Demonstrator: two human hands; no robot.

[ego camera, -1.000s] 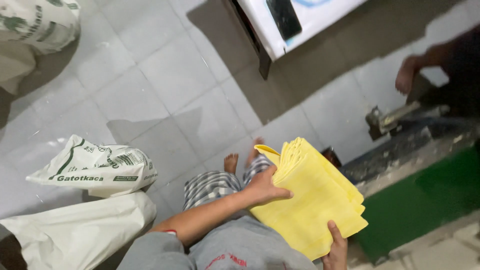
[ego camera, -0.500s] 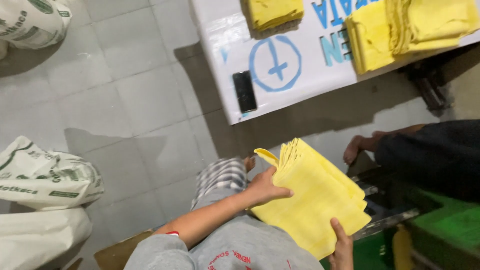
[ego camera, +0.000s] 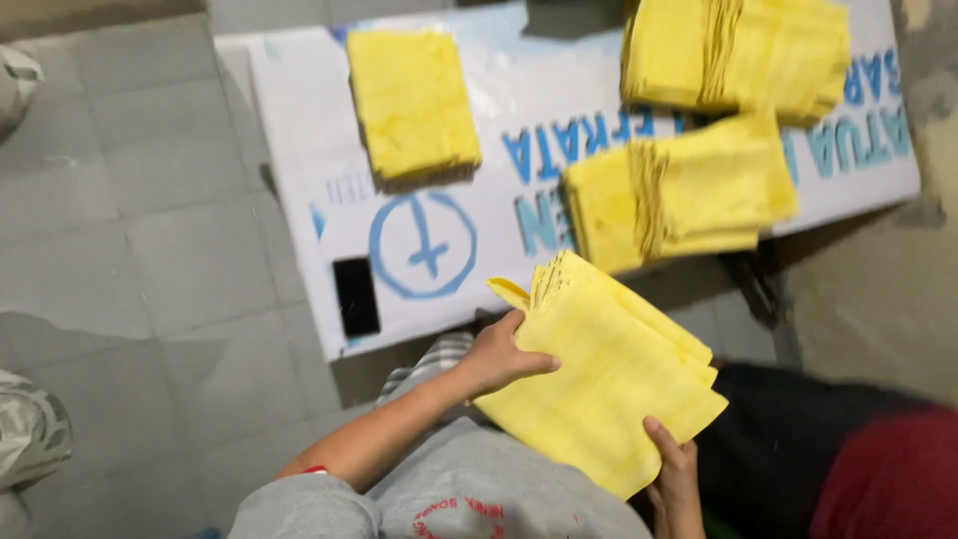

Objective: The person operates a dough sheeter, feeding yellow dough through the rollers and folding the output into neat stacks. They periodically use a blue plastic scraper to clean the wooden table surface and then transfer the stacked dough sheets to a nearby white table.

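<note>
A thick stack of folded yellow cloths (ego camera: 599, 379) lies over my lap, held between both hands. My left hand (ego camera: 504, 354) grips its left edge, thumb on top. My right hand (ego camera: 674, 474) clasps the lower right edge from underneath. In front of me stands a low white table with blue print (ego camera: 299, 230). On it lie a flat pile of yellow cloths (ego camera: 411, 100) at the left and two bigger piles of yellow cloths (ego camera: 689, 195) (ego camera: 738, 55) at the right.
A black phone (ego camera: 355, 295) lies near the table's front left corner. A person in dark trousers and a red top (ego camera: 858, 469) sits close at my right. Grey floor tiles (ego camera: 130, 220) spread to the left, with a printed sack (ego camera: 30, 429) at the left edge.
The view has swung up from the floor and sacks to the white table with its yellow piles. Both hands keep the same hold on the yellow stack.
</note>
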